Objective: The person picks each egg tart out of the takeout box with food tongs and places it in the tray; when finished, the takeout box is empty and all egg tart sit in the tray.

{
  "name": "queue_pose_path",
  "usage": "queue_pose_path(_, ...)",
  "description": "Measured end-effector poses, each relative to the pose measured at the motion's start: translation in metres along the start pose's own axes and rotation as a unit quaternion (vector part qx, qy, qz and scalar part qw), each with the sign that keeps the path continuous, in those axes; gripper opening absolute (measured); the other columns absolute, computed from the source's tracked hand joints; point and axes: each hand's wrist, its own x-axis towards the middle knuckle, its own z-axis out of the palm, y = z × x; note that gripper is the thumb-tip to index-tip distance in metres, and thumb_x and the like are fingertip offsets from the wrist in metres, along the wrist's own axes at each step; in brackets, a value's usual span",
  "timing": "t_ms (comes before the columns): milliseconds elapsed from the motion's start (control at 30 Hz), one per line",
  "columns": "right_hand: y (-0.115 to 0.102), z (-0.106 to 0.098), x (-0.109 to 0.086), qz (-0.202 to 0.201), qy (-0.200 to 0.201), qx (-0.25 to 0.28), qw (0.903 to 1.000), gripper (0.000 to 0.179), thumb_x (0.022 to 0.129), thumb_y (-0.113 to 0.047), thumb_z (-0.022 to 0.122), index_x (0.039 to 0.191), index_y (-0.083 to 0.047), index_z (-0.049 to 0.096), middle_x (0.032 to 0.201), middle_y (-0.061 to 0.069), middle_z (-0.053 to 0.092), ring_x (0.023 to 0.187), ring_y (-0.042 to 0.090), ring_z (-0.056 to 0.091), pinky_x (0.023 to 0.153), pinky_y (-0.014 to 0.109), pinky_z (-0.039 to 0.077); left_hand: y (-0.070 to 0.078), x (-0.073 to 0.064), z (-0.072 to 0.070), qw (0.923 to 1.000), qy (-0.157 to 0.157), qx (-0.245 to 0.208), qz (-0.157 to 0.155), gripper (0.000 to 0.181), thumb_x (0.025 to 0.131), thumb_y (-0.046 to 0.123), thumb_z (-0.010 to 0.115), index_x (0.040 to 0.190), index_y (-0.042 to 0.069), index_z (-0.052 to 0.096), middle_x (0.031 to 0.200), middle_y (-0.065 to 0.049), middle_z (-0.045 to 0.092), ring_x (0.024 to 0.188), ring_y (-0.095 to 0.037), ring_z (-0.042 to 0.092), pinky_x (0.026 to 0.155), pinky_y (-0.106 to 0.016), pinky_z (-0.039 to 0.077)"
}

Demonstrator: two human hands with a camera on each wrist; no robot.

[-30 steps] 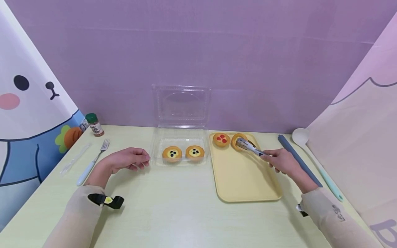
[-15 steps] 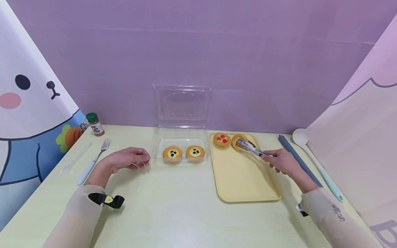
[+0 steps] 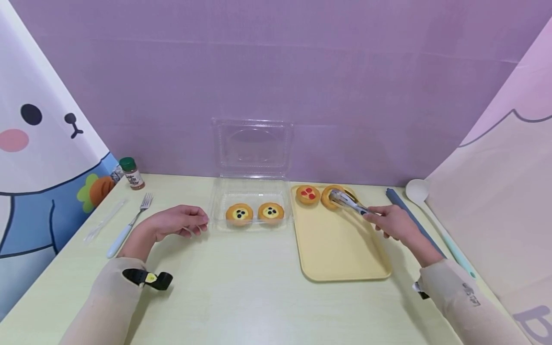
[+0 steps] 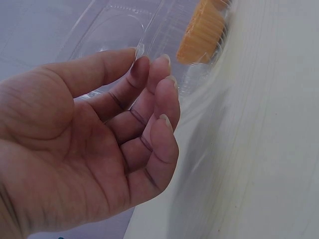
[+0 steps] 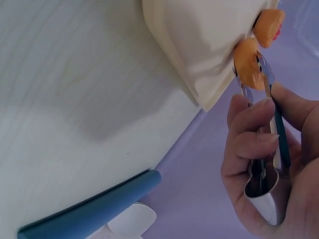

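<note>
Metal tongs (image 3: 348,203) with dark handle sides are gripped in my right hand (image 3: 391,223). Their tips are around a round tart (image 3: 328,197) at the back of the yellow tray (image 3: 340,254). In the right wrist view, the tongs' arms straddle that tart (image 5: 245,62). A tart with red fruit pieces (image 3: 308,195) sits to its left. My left hand (image 3: 178,221) is beside the left edge of an open clear plastic container (image 3: 220,199), fingers loosely curled; I cannot tell whether the fingertips touch it. Two tarts with dark berries (image 3: 239,214) lie inside the container.
A fork with a pale blue handle (image 3: 120,241), a wrapped clear utensil (image 3: 103,221) and a green-capped spice jar (image 3: 132,173) are on the left. Right of the tray lie a blue stick-like object (image 3: 409,216) and a long-handled white spoon (image 3: 417,190). A purple curtain (image 3: 345,96) stands behind.
The tongs and my right hand have shifted very slightly to the right and up, still at the same tart. My left hand and the container stay as they were.
</note>
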Motion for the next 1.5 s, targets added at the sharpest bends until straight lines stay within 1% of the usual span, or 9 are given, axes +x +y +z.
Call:
queue_pose_path(233,0.0023,-0.0012,0.0028,-0.003,0.011,-0.038,0.9992,0.063,0.1,-0.046,0.057,0.144,-0.001,0.051,0.089,0.016,0.072,0.052,0.015,0.058,0.051,0.033,0.044,-0.0003,0.0007,-0.0006,1.0,0.001,0.005,-0.002,0.035,0.103,0.03,0.056,0.116,-0.002,0.058,0.1,-0.004,0.064,0.095,-0.023,0.062,0.082,-0.035,0.05)
queue_pose_path(467,-0.0017,-0.0043,0.0015,-0.005,0.013,-0.059,0.9982,0.062,0.1,-0.044,0.057,0.143,0.0,0.052,0.089,0.015,0.073,0.054,0.016,0.061,0.053,0.033,0.045,0.0002,0.0007,-0.0006,1.0,0.001,0.001,-0.005,0.035,0.102,0.03,0.057,0.116,-0.003,0.057,0.099,-0.003,0.064,0.093,-0.022,0.062,0.082,-0.035,0.05)
queue_pose_path(633,-0.0024,-0.0047,0.0016,0.001,0.013,-0.071,0.9974,0.065,0.099,-0.046,0.057,0.145,-0.001,0.05,0.077,0.01,0.07,0.056,0.018,0.063,0.054,0.033,0.044,0.0008,0.0003,-0.0005,1.0,0.0,0.0,-0.004,0.035,0.102,0.03,0.056,0.115,-0.003,0.057,0.099,-0.003,0.064,0.093,-0.022,0.061,0.081,-0.035,0.05)
queue_pose_path(800,-0.0022,-0.0051,0.003,0.01,0.019,-0.086,0.9961,0.067,0.098,-0.049,0.056,0.146,-0.002,0.048,0.064,0.006,0.065,0.058,0.02,0.065,0.053,0.033,0.04,0.0002,0.0007,-0.0006,1.0,0.001,0.0,-0.005,0.035,0.103,0.03,0.056,0.116,-0.003,0.057,0.1,-0.003,0.064,0.093,-0.022,0.061,0.082,-0.035,0.05)
queue_pose_path(1100,-0.0035,-0.0075,0.0019,0.01,0.025,-0.088,0.9957,0.065,0.099,-0.047,0.056,0.146,-0.003,0.049,0.056,-0.001,0.06,0.056,0.02,0.063,0.052,0.034,0.038,0.0019,0.0001,0.0,1.0,-0.001,0.002,-0.001,0.035,0.102,0.029,0.057,0.116,-0.003,0.057,0.1,-0.003,0.064,0.094,-0.021,0.062,0.082,-0.035,0.05)
queue_pose_path(1200,-0.0042,-0.0081,0.0017,0.009,0.025,-0.088,0.9958,0.064,0.099,-0.047,0.056,0.145,-0.003,0.05,0.06,0.002,0.064,0.056,0.018,0.063,0.052,0.034,0.039,0.0024,-0.0001,0.0004,1.0,-0.001,0.001,-0.003,0.035,0.102,0.03,0.057,0.116,-0.002,0.057,0.1,-0.003,0.065,0.093,-0.021,0.062,0.082,-0.034,0.05)
queue_pose_path(1333,-0.0053,-0.0078,0.002,0.004,0.019,-0.084,0.9962,0.062,0.1,-0.045,0.056,0.144,-0.002,0.05,0.077,0.01,0.072,0.056,0.017,0.064,0.053,0.033,0.042,0.0016,-0.0001,0.0003,1.0,-0.001,0.0,-0.003,0.035,0.102,0.03,0.057,0.116,-0.002,0.058,0.1,-0.003,0.065,0.093,-0.021,0.062,0.082,-0.034,0.051)
queue_pose_path(1433,-0.0066,-0.0067,0.0019,0.0,0.013,-0.083,0.9965,0.062,0.1,-0.044,0.056,0.144,-0.001,0.051,0.087,0.013,0.074,0.056,0.016,0.064,0.053,0.032,0.044,0.0002,0.0001,-0.0003,1.0,-0.001,0.001,-0.001,0.035,0.102,0.03,0.057,0.116,-0.003,0.058,0.1,-0.004,0.065,0.094,-0.022,0.062,0.082,-0.035,0.051)
queue_pose_path(1500,-0.0073,-0.0059,0.0019,-0.001,0.01,-0.081,0.9967,0.062,0.1,-0.044,0.056,0.143,-0.001,0.051,0.089,0.015,0.074,0.055,0.015,0.063,0.053,0.033,0.044,-0.0008,0.0006,-0.0006,1.0,0.0,-0.002,-0.003,0.035,0.102,0.03,0.057,0.116,-0.003,0.058,0.1,-0.004,0.065,0.094,-0.022,0.062,0.082,-0.035,0.051)
